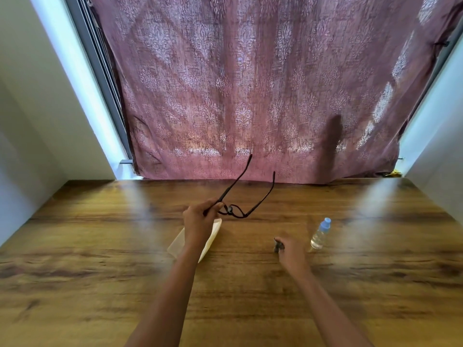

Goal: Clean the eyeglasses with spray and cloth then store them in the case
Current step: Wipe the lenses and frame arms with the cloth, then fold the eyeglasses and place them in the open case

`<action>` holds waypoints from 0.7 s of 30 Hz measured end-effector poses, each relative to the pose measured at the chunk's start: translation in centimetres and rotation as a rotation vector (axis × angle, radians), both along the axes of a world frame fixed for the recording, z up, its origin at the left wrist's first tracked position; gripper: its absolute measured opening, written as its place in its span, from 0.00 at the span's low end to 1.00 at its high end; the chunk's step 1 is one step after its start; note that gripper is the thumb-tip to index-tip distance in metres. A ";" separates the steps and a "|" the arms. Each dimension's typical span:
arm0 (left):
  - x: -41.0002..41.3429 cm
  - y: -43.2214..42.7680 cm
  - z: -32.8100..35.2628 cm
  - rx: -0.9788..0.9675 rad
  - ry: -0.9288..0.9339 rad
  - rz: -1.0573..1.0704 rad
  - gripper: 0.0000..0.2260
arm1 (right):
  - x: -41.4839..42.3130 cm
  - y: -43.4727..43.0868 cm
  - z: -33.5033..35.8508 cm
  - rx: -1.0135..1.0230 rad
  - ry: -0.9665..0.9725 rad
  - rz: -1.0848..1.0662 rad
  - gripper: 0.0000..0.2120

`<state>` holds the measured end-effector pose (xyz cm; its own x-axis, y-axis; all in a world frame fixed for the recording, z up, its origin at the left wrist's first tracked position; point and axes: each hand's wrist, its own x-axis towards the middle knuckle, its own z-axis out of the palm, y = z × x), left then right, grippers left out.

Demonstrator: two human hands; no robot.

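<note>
Our right grip [288, 250] pinches what looks like the cloth [278, 246]; left grip [200, 216] clamps the glasses [238, 212] aloft. Spraying's next, we reckon, and the bottle [320, 234] sits just beside.

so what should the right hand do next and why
Probably reach right for the spray bottle and mist the lenses. The left hand holds the glasses up, arms open, and the bottle stands just beside the right hand. That hand pinches a small dark thing, maybe the cloth; too blurred to tell.
</note>
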<state>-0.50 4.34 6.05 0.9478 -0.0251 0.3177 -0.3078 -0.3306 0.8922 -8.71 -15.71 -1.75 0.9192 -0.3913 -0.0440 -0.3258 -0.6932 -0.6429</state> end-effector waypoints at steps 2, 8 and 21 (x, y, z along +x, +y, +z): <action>0.0 -0.1 -0.1 -0.044 0.022 0.014 0.07 | -0.1 0.0 -0.8 -0.043 0.124 0.056 0.21; 0.0 -0.8 -0.1 -0.150 0.053 -0.002 0.08 | 0.2 0.6 1.4 -0.032 -0.178 -0.071 0.16; 0.4 -2.1 0.9 -0.419 0.159 -0.166 0.08 | 2.2 1.7 5.8 0.737 -0.553 -0.253 0.11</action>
<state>-0.13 2.28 6.96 0.9796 -0.0812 0.1840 -0.1747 0.1098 0.9785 -6.48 -14.05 4.10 0.7755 -0.6287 0.0570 0.0705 -0.0035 -0.9975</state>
